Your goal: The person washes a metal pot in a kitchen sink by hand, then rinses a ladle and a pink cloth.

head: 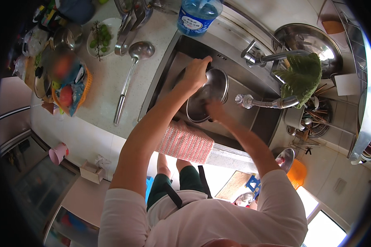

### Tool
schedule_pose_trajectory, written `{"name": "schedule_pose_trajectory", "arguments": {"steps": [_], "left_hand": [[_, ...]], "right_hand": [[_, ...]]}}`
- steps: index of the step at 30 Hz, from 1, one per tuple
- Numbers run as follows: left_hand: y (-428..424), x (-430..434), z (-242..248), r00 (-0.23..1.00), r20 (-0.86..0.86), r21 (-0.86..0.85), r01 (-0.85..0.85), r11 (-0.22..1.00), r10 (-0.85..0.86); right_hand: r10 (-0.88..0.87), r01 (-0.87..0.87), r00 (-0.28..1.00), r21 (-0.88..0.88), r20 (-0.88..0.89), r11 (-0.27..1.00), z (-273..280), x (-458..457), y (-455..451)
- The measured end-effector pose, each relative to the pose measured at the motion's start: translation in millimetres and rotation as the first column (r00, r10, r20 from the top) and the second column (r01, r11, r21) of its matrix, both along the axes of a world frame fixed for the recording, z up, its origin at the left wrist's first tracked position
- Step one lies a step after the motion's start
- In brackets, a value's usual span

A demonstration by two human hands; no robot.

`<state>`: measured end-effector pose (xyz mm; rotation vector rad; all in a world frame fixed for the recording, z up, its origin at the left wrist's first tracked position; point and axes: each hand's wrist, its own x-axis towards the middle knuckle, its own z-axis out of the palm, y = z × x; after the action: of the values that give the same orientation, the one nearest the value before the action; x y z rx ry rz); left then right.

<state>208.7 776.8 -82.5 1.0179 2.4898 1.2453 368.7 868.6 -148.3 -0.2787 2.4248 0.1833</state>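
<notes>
A stainless steel pot (pixel 224 78) is tilted in the metal sink basin (pixel 241 105), its mouth turned to the right. My left hand (pixel 195 74) grips the pot at its far side, on what looks like a dark handle. At the pot's near side, my right hand (pixel 215 110) is at the opening, blurred, with its fingers over the inside wall. Whether those fingers hold anything is not clear. To the right of the pot, a flexible faucet spout (pixel 250 101) hangs over the basin. A pink and white striped towel (pixel 187 142) drapes over the sink's front edge.
A steel ladle (pixel 130 77) lies on the counter left of the sink, near a plate of green grapes (pixel 103 38). A blue detergent jug (pixel 198 18) stands behind. A green cloth (pixel 303 75) hangs over the faucet pipe. An orange basket (pixel 86 83) holds fruit.
</notes>
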Motion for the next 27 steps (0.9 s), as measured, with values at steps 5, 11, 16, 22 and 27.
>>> {"name": "schedule_pose_trajectory", "arguments": {"steps": [5, 11, 16, 22, 27], "left_hand": [[16, 3, 9, 0.998, -0.035, -0.020, 0.042, 0.999, -0.042], [27, 0, 11, 0.996, 0.064, 0.016, 0.056, 0.998, -0.057], [-4, -12, -2, 0.966, 0.253, 0.105, -0.084, 0.991, 0.055], [-4, -9, -15, 0.953, 0.250, 0.127, -0.206, 0.970, 0.169], [-13, 4, -24, 0.898, 0.409, 0.055, -0.201, 0.978, 0.162]], "right_hand": [[0.144, -0.095, 0.682, 0.109, -0.717, 0.989, -29, -38, 66], [-0.506, 0.365, 0.859, -0.789, 0.081, 0.494, -76, 17, -14], [-0.822, 0.423, 0.401, -0.878, 0.405, -0.226, 43, -62, 1], [-0.279, 0.202, 0.807, -0.200, -0.521, 0.959, -64, 27, 7], [-0.726, 0.450, 0.662, -0.874, 0.188, 0.184, -4, -56, -28]]}}
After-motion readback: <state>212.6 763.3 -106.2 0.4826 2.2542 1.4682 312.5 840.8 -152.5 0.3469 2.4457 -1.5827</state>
